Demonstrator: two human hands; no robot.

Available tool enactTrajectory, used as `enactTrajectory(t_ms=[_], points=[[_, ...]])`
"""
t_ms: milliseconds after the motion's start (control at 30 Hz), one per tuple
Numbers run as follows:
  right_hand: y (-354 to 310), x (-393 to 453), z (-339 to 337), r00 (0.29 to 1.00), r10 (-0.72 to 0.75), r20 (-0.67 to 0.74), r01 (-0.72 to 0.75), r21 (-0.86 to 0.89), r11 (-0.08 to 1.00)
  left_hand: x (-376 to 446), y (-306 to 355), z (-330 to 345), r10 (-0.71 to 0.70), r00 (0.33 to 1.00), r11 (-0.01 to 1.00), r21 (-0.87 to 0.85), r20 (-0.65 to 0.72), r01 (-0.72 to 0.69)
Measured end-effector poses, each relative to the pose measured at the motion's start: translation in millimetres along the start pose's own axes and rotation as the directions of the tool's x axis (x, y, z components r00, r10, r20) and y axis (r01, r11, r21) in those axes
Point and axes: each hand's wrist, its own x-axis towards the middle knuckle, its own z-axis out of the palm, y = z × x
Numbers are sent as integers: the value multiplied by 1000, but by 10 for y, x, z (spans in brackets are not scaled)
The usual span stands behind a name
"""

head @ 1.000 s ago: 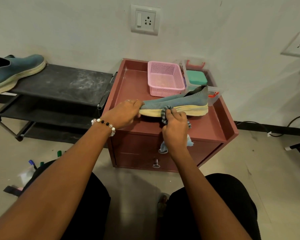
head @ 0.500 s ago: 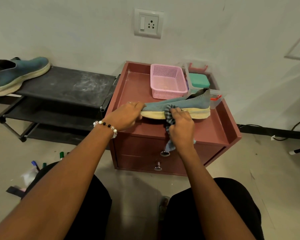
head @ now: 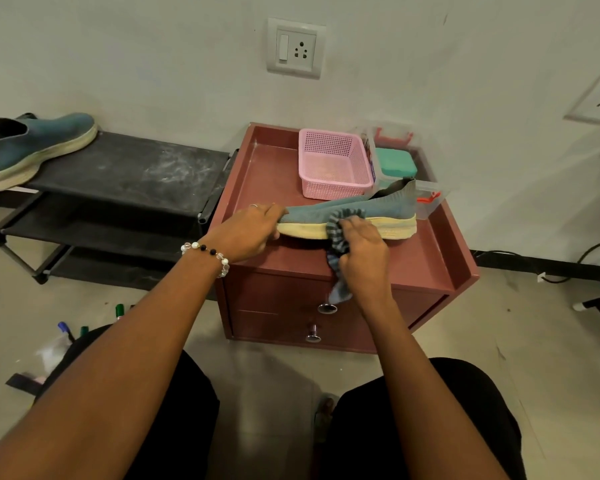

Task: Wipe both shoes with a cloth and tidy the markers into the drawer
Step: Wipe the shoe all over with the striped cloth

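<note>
A blue-grey shoe with a cream sole (head: 378,211) lies on its side on top of the red drawer cabinet (head: 426,268). My left hand (head: 250,230) grips its toe end. My right hand (head: 361,251) holds a striped blue-grey cloth (head: 338,244) pressed against the middle of the sole; the cloth's tail hangs down over the upper drawer front. The second blue shoe (head: 28,147) stands on the black rack at the far left. Several markers (head: 84,323) lie on the floor at the lower left, partly hidden by my left arm and knee. Both drawers are closed.
A pink basket (head: 333,168) and a clear box with a green item (head: 394,161) sit at the cabinet's back. The black shoe rack (head: 125,174) stands left of the cabinet. Two drawer knobs (head: 326,308) face me. Cables run along the wall at right.
My right hand with the cloth has slid rightward along the shoe's sole. The left hand keeps its grip on the toe. The view has shifted slightly.
</note>
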Motion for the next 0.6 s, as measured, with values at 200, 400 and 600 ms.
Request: enactTrajectory(t_ms=[200,400,600], points=[[-247,-36,27,964,255,78,-254,-25,967,22,-11,-9,-1,1000,1000,-13,21,1],[-275,-96,86,998,-23,62,20,48,999,28,-28,-31,-19,1000,1000,-20,16,19],[110,33,-33,993,106,56,-99,-122,988,32,-33,-30,-10,1000,999,-31,12,11]])
